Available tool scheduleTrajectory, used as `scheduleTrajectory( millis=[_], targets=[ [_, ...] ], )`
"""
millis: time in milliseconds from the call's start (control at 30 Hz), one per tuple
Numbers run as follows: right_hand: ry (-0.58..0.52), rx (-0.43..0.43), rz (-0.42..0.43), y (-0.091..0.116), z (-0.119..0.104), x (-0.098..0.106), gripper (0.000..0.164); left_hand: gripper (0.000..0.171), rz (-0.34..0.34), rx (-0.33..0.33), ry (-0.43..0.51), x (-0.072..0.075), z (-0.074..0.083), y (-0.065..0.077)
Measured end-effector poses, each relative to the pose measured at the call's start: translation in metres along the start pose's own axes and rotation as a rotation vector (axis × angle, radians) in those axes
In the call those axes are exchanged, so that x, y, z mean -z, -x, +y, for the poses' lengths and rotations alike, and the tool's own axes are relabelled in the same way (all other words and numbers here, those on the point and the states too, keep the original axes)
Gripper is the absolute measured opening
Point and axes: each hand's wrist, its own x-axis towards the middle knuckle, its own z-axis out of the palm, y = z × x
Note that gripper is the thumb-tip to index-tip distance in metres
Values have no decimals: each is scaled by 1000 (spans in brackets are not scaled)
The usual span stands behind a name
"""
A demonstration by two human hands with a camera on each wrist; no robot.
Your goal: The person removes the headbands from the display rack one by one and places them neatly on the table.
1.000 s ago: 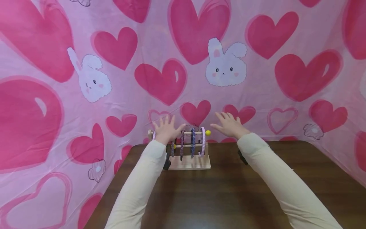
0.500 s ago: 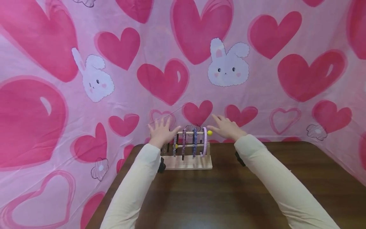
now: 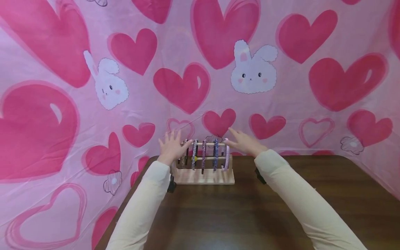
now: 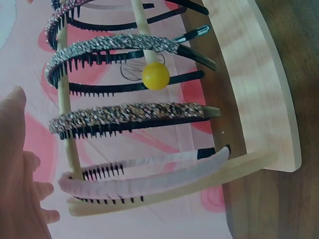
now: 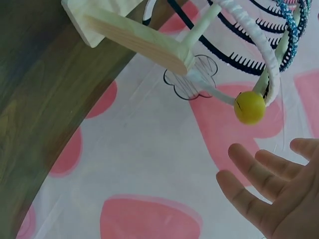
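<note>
A wooden rack (image 3: 203, 177) holds a row of headbands. My left hand (image 3: 172, 147), fingers spread and holding nothing, is by its left end. In the left wrist view, a pale pink headband (image 4: 144, 181) hangs nearest that end, then a brownish glitter headband (image 4: 129, 113) and a silver one (image 4: 109, 46). My right hand (image 3: 247, 142) reaches with extended fingers to the rack's right end. Its fingers (image 5: 239, 191) are apart from the yellow ball (image 5: 249, 107) on the rod end in the right wrist view. Beside the ball hang a pale headband (image 5: 249, 30) and a blue glitter headband (image 5: 290, 30).
The rack stands near the far edge of a dark wooden table (image 3: 250, 208). A pink cloth (image 3: 218, 97) with hearts and rabbits hangs behind it. Another yellow ball (image 4: 156, 75) caps a lower rod, among the headbands.
My left hand has shifted left along the rack, uncovering the headbands at that end. The right hand has moved left, up to the rack's right end. The view has turned slightly left.
</note>
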Motion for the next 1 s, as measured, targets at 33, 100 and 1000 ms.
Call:
scheduleTrajectory(
  millis=[33, 100, 1000],
  targets=[
    [-5, 2, 2, 0, 0, -1, 77, 81, 5, -2, 9, 0, -1, 0],
    [-21, 12, 4, -1, -1, -2, 77, 82, 18, -9, 25, -1, -5, 1],
    [-174, 45, -5, -5, 5, -20, 81, 101, 197, -67, 190, -45, -62, 28]
  ],
)
